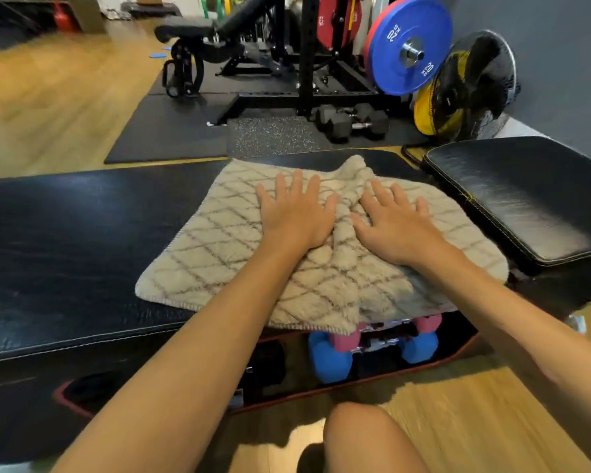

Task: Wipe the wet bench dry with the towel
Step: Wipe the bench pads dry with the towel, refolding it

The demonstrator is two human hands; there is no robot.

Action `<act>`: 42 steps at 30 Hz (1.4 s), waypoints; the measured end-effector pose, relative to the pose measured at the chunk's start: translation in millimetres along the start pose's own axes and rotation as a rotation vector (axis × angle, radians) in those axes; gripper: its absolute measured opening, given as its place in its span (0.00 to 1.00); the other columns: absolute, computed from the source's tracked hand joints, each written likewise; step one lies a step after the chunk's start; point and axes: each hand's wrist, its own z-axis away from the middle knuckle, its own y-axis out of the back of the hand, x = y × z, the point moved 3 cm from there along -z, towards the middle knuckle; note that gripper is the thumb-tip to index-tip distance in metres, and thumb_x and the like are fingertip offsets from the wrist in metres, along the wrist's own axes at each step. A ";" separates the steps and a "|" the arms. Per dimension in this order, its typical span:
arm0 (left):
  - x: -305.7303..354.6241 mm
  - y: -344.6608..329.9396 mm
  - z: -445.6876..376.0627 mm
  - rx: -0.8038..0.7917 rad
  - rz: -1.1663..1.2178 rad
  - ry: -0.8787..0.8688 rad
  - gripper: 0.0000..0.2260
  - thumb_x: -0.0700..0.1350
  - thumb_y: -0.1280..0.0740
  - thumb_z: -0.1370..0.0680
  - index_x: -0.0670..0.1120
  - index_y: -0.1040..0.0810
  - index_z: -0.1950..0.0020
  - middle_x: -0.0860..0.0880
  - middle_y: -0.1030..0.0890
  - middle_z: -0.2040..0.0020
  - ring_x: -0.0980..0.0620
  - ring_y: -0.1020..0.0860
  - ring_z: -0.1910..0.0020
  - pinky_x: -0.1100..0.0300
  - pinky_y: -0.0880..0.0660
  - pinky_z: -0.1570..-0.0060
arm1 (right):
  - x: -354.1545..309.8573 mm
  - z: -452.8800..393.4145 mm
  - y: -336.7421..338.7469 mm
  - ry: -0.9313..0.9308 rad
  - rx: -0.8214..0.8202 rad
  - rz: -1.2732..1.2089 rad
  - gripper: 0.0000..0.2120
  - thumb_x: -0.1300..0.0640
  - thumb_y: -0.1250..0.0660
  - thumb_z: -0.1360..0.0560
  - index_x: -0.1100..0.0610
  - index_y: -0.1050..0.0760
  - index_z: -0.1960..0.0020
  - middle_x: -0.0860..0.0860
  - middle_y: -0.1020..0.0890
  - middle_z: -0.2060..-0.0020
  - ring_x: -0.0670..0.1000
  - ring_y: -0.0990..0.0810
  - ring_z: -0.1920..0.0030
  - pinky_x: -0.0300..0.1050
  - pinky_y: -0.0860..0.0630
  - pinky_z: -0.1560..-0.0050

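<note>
Far to the left of my left hand (pixel 296 216) I see the long black bench (pixel 65 240), a padded slab of glossy, finely creased vinyl with a stitched seam along its near edge; its sheen there is streaky, though I cannot tell wet from glare. The towel (pixel 219 254) lies spread on the bench under both hands, a beige, fluffy, roughly rectangular cloth crossed by a brown diamond lattice, with a whip-stitched hem; its near edge hangs over the bench's front. My left hand lies flat on it, palm down, fingers straight and slightly fanned, gripping nothing. Between the 2 hands the pile bunches into a soft ridge. My right hand (pixel 394 230) sits just beside the left, also flat and open, fingers spread, pressing on the cloth rather than holding it. Below the right hand, under the towel's overhang, blue and pink dumbbells (pixel 331 361) with smooth rounded heads show beneath the bench. To the right of that hand a second black pad (pixel 526 192), with rounded corners and pale stitching, sits angled against the bench's end. Beyond it stand a round blue 20 kg plate (pixel 408 46) and a black wire-caged fan (pixel 475 87).
</note>
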 end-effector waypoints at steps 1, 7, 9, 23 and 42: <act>-3.8 0.8 -0.2 0.000 0.010 0.003 0.28 0.62 0.60 0.19 0.55 0.52 0.20 0.50 0.54 0.19 0.45 0.56 0.21 0.37 0.61 0.27 | -7.7 -1.4 -0.3 0.000 0.002 0.007 0.32 0.38 0.58 0.20 0.49 0.55 0.19 0.47 0.58 0.19 0.56 0.59 0.20 0.66 0.58 0.24; -60.1 8.1 7.5 0.011 0.022 0.083 0.26 0.60 0.61 0.18 0.55 0.52 0.20 0.52 0.54 0.19 0.47 0.56 0.21 0.38 0.61 0.26 | -66.0 -13.7 -4.9 0.060 -0.006 0.022 0.32 0.38 0.58 0.19 0.50 0.54 0.19 0.49 0.58 0.19 0.58 0.60 0.20 0.68 0.59 0.25; -85.4 12.6 11.4 0.017 0.021 0.123 0.26 0.60 0.61 0.18 0.55 0.52 0.20 0.52 0.54 0.19 0.47 0.56 0.21 0.38 0.60 0.26 | -89.6 -18.2 -6.3 0.082 -0.002 0.017 0.32 0.37 0.58 0.19 0.49 0.53 0.19 0.49 0.57 0.19 0.59 0.60 0.20 0.68 0.60 0.25; -260.9 43.8 65.3 0.046 -0.006 0.418 0.25 0.59 0.60 0.17 0.55 0.50 0.20 0.52 0.52 0.19 0.47 0.54 0.21 0.38 0.58 0.26 | -270.4 -38.6 -30.2 0.271 -0.010 -0.043 0.35 0.33 0.58 0.21 0.48 0.54 0.19 0.55 0.57 0.19 0.64 0.61 0.21 0.72 0.63 0.27; -460.6 80.5 41.7 0.044 -0.024 0.691 0.27 0.63 0.59 0.19 0.55 0.48 0.21 0.52 0.51 0.20 0.46 0.52 0.21 0.36 0.54 0.27 | -467.7 -119.2 -40.4 0.437 -0.017 -0.027 0.36 0.33 0.60 0.21 0.50 0.51 0.19 0.57 0.49 0.20 0.63 0.53 0.21 0.70 0.58 0.27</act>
